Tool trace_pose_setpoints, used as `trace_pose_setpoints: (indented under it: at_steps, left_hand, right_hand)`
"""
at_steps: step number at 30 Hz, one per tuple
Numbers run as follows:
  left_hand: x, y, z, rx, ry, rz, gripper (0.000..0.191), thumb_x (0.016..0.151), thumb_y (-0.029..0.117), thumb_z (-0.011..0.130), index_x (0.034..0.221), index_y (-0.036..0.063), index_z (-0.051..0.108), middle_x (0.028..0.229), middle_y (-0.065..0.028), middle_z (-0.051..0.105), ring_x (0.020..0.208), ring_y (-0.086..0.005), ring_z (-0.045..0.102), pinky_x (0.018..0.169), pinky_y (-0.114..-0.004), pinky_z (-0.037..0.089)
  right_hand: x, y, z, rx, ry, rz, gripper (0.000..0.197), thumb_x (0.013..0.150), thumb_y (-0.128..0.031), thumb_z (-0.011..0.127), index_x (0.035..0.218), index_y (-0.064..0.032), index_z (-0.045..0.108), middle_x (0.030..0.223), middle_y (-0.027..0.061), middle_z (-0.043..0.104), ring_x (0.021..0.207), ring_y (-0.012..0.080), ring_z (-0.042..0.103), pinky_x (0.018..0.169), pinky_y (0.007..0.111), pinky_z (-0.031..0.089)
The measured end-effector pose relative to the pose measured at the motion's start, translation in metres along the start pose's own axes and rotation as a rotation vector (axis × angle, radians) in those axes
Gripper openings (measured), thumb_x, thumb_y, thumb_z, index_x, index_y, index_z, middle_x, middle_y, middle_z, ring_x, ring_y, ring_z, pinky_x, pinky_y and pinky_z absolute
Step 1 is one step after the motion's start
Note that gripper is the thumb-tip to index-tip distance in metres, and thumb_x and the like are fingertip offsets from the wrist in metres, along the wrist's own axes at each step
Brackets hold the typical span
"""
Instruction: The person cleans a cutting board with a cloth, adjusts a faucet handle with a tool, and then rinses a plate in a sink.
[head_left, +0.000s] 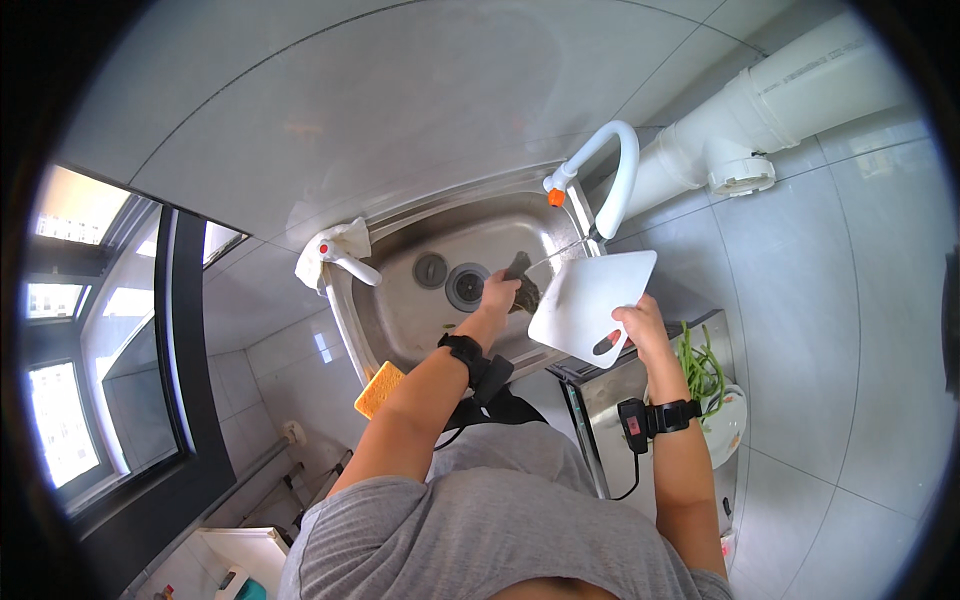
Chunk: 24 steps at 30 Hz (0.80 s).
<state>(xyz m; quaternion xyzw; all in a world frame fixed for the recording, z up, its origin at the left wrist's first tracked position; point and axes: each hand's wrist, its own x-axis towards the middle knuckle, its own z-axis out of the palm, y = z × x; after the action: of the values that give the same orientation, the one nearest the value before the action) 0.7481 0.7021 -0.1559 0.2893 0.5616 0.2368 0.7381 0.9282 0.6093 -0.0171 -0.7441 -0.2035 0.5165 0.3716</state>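
Observation:
My left hand (501, 291) grips a dark, wet-looking scrubbing cloth (528, 292) over the sink; its exact kind is hard to make out. A white cutting board (589, 296) tilts over the sink's right edge. My right hand (640, 324) holds it near the handle slot, with the thumb on top and fingertips showing through the slot. From the white gooseneck faucet (626, 176), a thin stream of water (559, 253) runs down left, passing close to the cloth and the board's upper left corner. Below them is the stainless steel sink (405, 330).
A round drain (469, 286) and a grey stopper (430, 270) lie in the basin. An orange sponge (379, 388) rests at the front left rim. A second white tap (349, 264) has a cloth (352, 236) behind it. Green beans (699, 364) lie over a plate (726, 431) at right.

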Motion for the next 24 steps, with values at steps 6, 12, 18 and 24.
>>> trace_pose_setpoints:
  at_steps: [6, 12, 18, 24]
  left_hand:
    - [0.0, 0.006, -0.013, -0.241, -0.008, -0.106, 0.022, 0.078, 0.008, 0.048, 0.098, 0.0002, 0.048, 0.085, -0.0075, 0.053, 0.078, -0.0195, 0.052, 0.067, -0.031, 0.042]
    - [-0.009, 0.027, -0.001, -0.589, -0.271, -0.227, 0.022, 0.08, 0.008, 0.044, 0.1, 0.0002, 0.045, 0.091, -0.0096, 0.052, 0.084, -0.0229, 0.053, 0.073, -0.035, 0.045]
    - [-0.021, 0.048, 0.027, -0.626, -0.355, -0.172, 0.025, 0.079, 0.007, 0.041, 0.103, -0.0009, 0.041, 0.102, -0.0146, 0.049, 0.092, -0.0269, 0.049, 0.083, -0.038, 0.04]
    - [-0.005, 0.049, 0.018, -0.806, -0.278, -0.157, 0.03, 0.077, 0.013, 0.039, 0.101, -0.0035, 0.041, 0.101, -0.0168, 0.049, 0.093, -0.0305, 0.048, 0.083, -0.041, 0.038]
  right_hand:
    - [0.004, 0.0, -0.007, -0.494, 0.225, -0.1, 0.035, 0.062, 0.001, 0.037, 0.094, 0.0024, 0.051, 0.066, 0.0199, 0.056, 0.042, 0.0253, 0.054, 0.042, 0.031, 0.045]
    - [0.003, -0.003, -0.003, -0.486, 0.234, -0.178, 0.041, 0.062, 0.006, 0.033, 0.099, 0.0027, 0.051, 0.068, 0.0199, 0.057, 0.041, 0.0242, 0.054, 0.04, 0.031, 0.045]
    - [0.007, 0.003, -0.016, -0.146, 0.185, -0.11, 0.026, 0.062, 0.005, 0.042, 0.087, 0.0112, 0.048, 0.062, 0.0179, 0.054, 0.036, 0.0218, 0.049, 0.031, 0.029, 0.039]
    - [-0.002, -0.006, -0.016, 0.16, 0.083, -0.083, 0.023, 0.062, 0.004, 0.045, 0.083, 0.0114, 0.048, 0.064, 0.0169, 0.053, 0.035, 0.0217, 0.046, 0.029, 0.028, 0.034]
